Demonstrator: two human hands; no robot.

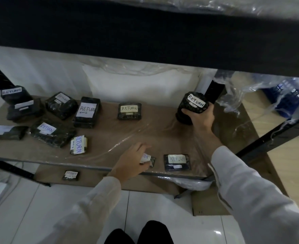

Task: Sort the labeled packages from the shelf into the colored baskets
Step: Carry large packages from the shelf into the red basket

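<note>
Several black wrapped packages with white RETURN labels lie on a brown shelf board [145, 127] covered in clear film. My right hand [200, 118] grips a bulky round package [191, 104] at the back right, tilted up off the board. My left hand [133, 159] curls over a small package [148, 159] near the front edge, and most of it is hidden under my fingers. A flat package [177, 162] lies just right of it. Another flat one [129, 111] sits mid-shelf. More packages cluster at the left, among them a tall one [87, 111]. No baskets are in view.
A dark upper shelf [145, 32] hangs low over the board. Black metal posts [213, 90] stand at the back corners. One small package [71, 175] lies on the lower shelf. Crumpled plastic and a blue crate [286, 101] sit at the right. White floor tiles lie below.
</note>
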